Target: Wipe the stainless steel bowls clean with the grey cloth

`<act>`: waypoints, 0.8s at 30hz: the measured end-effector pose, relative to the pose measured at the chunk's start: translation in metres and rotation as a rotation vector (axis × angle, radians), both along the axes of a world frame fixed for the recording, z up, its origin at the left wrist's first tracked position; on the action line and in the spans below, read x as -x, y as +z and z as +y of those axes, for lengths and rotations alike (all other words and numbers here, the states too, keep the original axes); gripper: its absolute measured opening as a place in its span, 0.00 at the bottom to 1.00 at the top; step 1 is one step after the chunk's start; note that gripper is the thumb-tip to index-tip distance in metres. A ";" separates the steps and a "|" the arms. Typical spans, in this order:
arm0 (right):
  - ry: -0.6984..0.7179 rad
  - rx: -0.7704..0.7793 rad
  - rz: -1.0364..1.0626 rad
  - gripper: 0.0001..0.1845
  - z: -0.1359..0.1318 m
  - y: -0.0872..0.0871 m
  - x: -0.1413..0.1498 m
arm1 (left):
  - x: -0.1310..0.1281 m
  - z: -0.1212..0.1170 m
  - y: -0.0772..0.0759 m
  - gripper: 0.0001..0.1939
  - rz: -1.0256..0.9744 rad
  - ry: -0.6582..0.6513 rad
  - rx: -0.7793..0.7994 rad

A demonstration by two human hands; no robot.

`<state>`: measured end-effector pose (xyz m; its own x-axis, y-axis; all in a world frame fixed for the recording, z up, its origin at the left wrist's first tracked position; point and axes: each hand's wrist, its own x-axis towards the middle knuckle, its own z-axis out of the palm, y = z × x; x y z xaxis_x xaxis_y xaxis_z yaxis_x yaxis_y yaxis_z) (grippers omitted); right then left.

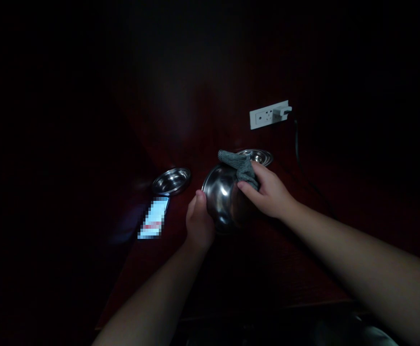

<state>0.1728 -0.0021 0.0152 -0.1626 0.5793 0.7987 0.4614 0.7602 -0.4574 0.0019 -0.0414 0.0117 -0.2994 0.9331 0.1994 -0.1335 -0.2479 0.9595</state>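
A shiny metal bowl [224,192] is tilted in front of me, its rounded outer side facing my view. My left hand [200,221] grips its rim at the left, thumb on the near side and the other fingers hidden. My right hand [269,190] is closed on a grey-green cloth [245,168], which lies against the upper right of the bowl. Behind the cloth, a second metal dish [264,156] is partly covered. To the left, a shallow metal dish [171,181] rests on the dark red table [285,269].
A lit phone [154,218], its screen blurred out, lies just below the left dish. On the back wall is a white socket panel [262,117] with a plug [282,111] in it; a cable [296,139] hangs beside it. The surroundings are very dark.
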 end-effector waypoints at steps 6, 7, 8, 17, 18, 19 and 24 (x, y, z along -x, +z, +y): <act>-0.006 -0.019 0.005 0.22 -0.002 0.000 0.000 | -0.003 -0.004 0.006 0.21 -0.031 -0.090 0.005; -0.009 -0.023 0.005 0.23 -0.003 0.001 0.000 | -0.003 -0.005 0.007 0.21 -0.029 -0.087 0.002; -0.010 -0.030 0.003 0.23 -0.003 0.001 0.000 | -0.003 -0.005 0.007 0.21 -0.027 -0.074 -0.003; -0.001 -0.081 -0.032 0.26 -0.006 0.002 -0.002 | 0.002 -0.003 -0.002 0.21 0.065 -0.041 -0.039; 0.002 -0.083 -0.036 0.26 -0.006 0.002 -0.002 | 0.002 -0.003 -0.003 0.22 0.073 -0.052 -0.053; 0.007 -0.085 -0.040 0.26 -0.006 0.002 -0.002 | 0.001 -0.004 -0.003 0.22 0.077 -0.061 -0.065; 0.023 -0.095 -0.044 0.26 -0.005 0.003 -0.003 | 0.000 -0.005 -0.003 0.20 0.042 -0.038 -0.044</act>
